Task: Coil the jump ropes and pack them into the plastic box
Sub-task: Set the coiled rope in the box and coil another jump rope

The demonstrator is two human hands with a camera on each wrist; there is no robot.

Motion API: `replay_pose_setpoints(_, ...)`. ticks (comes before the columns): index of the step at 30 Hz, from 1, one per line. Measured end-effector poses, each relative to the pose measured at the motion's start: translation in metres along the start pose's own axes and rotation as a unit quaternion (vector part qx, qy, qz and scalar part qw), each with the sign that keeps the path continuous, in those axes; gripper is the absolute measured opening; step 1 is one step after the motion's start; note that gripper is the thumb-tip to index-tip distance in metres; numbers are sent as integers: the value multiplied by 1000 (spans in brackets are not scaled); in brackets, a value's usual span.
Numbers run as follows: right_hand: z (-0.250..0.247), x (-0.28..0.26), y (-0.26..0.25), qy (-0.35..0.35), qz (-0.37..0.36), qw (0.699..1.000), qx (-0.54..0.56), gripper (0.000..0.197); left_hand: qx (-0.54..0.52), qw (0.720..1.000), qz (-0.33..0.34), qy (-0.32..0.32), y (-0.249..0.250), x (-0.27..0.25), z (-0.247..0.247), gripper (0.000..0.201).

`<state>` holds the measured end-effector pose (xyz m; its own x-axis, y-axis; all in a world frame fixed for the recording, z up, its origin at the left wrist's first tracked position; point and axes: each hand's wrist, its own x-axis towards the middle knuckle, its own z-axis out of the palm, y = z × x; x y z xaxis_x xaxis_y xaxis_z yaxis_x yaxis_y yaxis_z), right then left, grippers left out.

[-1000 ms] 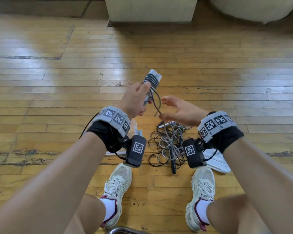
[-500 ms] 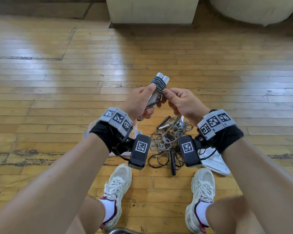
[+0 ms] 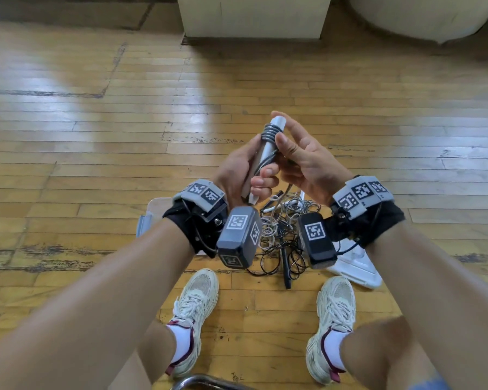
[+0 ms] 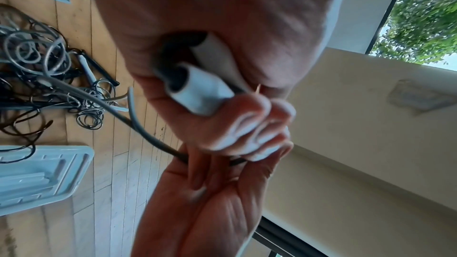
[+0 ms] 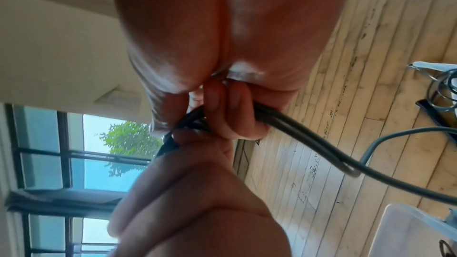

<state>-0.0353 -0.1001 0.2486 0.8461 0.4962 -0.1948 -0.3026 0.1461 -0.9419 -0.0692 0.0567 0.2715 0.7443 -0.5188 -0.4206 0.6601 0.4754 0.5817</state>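
1. The person sits over a worn yellow plank floor (image 3: 96, 164), and the left hand (image 3: 237, 170) is clenched round a pair of pale grey plastic jump-rope handles (image 3: 266, 147), held side by side and tilted up and away from the body.
2. Several tight turns of grey rubbery cord (image 3: 271, 133) already sit round the upper end of those handles, so this one rope looks mostly bound up.
3. The right hand (image 3: 302, 161) presses against the handles from the other side. In the right wrist view its curled fingers (image 5: 222, 112) are grasping the cord tail, which runs off toward the floor.
4. I judge the job to be early. A tangled heap of grey and black ropes (image 3: 279, 237) lies on the floor between the feet, uncoiled.
5. The clear plastic box (image 3: 150, 212) stands just left of that heap, largely hidden behind the left forearm; I cannot tell what is in it. Its pale flat lid (image 3: 355, 266) lies off to the right.
6. Left to do, as I see it: finish and secure this rope, box it, then work through the heap.
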Motion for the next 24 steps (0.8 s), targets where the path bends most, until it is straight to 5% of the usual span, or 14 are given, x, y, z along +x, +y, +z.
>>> replay_pose_setpoints(4,1,-3,-4,55,-11,998,20,54,46,998,-12,32,-3,-1,6,53)
replay_pose_setpoints(7,5,-7,-4,127,-25,992,-7,43,219,966,29,133,-7,4,8,60)
replay_pose_setpoints(10,2,-4,5,209,-57,968,-128,43,395,885,94,228,-11,10,9,52)
replay_pose_setpoints(13,-2,-2,11,271,-70,948,-153,43,510,818,139,226,-13,9,13,31)
replay_pose_setpoints(18,3,-10,6,319,-85,916,-229,54,692,650,179,259,-21,1,24,22)
replay_pose_setpoints(21,8,-22,-1,298,-81,919,-244,56,693,631,209,278,-23,-5,35,24)
replay_pose_setpoints(24,14,-41,-15,297,-68,916,-261,56,636,675,215,307,-14,-12,43,28)
